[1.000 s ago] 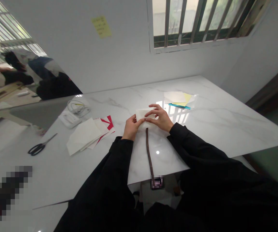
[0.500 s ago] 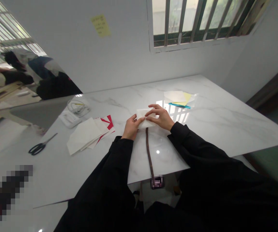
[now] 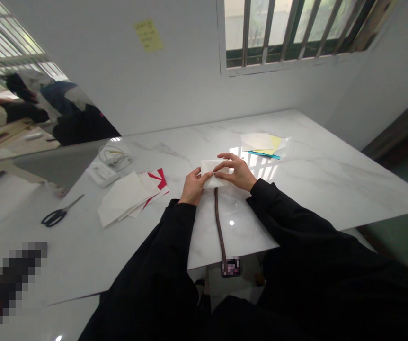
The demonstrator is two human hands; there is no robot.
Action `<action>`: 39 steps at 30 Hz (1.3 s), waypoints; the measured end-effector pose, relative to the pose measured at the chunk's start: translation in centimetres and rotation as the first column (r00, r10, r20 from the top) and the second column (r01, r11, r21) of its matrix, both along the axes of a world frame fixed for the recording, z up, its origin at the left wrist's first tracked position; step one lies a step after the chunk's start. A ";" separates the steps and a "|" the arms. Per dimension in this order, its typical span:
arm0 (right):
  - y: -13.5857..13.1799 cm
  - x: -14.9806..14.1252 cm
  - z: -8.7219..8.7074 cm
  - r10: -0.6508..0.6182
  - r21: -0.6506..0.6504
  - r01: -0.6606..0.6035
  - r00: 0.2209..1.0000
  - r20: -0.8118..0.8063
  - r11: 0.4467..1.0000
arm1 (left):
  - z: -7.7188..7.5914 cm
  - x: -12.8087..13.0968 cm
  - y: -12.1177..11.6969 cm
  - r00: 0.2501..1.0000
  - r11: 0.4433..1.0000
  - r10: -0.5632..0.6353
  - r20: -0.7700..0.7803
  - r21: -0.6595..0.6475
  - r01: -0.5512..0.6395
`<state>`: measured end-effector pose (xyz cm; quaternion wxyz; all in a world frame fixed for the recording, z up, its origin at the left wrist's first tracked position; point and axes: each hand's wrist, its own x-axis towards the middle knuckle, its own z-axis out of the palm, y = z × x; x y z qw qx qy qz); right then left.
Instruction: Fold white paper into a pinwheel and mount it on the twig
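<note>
A small piece of white paper (image 3: pixel 208 165) is between my hands over the marble-patterned table. My left hand (image 3: pixel 191 186) grips its left side, thumb on top and fingers at the back edge. From the right, my right hand (image 3: pixel 238 172) bends its thumb and index finger to the paper's middle, their tips close to my left thumb. What lies exactly between those tips is too small to make out. Below the paper a thin dark brown stick or cord (image 3: pixel 218 222) runs toward the table's front edge; its upper end is hidden by the paper.
Left are white and red paper sheets (image 3: pixel 128 199), a white box (image 3: pixel 102 174) with a cable (image 3: pixel 117 158), and black-handled scissors (image 3: pixel 55 217). Coloured papers (image 3: pixel 261 143) lie at the back right. A yellow note (image 3: pixel 148 36) is on the wall. Other people (image 3: pixel 65 104) appear far left.
Very little differs: my hands and the paper hold nearly the same place. The view has shifted slightly.
</note>
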<state>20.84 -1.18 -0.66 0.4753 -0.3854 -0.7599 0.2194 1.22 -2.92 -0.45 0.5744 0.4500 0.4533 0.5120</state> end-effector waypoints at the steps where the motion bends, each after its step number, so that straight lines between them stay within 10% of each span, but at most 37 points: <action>1: 0.0 0.0 0.1 -0.009 0.018 0.009 1.000 0.018 1.000 | 0.0 0.0 0.0 1.000 1.000 0.000 0.002 -0.002 0.000; 39: 0.1 0.5 0.7 -0.027 0.065 0.024 0.999 0.048 0.998 | 0.9 0.1 -0.4 0.996 0.996 -0.053 0.068 -0.074 0.058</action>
